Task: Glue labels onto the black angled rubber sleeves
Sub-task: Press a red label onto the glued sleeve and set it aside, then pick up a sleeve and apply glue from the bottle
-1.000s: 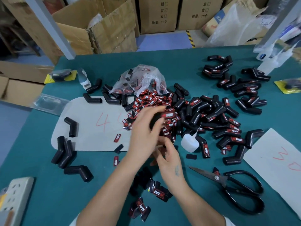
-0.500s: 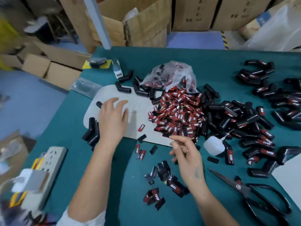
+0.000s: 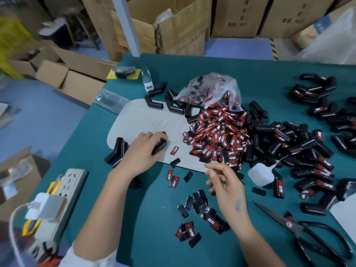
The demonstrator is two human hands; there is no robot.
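My left hand (image 3: 143, 151) grips a bare black angled sleeve (image 3: 160, 146) on the grey card (image 3: 138, 116), beside a few more bare sleeves (image 3: 116, 153). My right hand (image 3: 225, 182) hovers with loosely curled fingers, holding nothing, just below the pile of red-and-black TAPER labels (image 3: 215, 135). A white glue bottle (image 3: 261, 174) lies to its right. Labelled sleeves (image 3: 300, 149) are heaped at the right. Loose labels and peeled backings (image 3: 196, 207) lie under my right wrist.
Black scissors (image 3: 308, 234) lie at the lower right. A power strip (image 3: 63, 197) with a white plug sits at the table's left edge. A clear bag (image 3: 210, 89) spills labels. More bare sleeves (image 3: 173, 105) lie behind the card. Cardboard boxes (image 3: 163, 29) stand beyond the table.
A second ago both hands worked together on a sleeve at centre. My left hand then reached left onto the grey card and now grips a bare sleeve there; my right hand drew back slightly.
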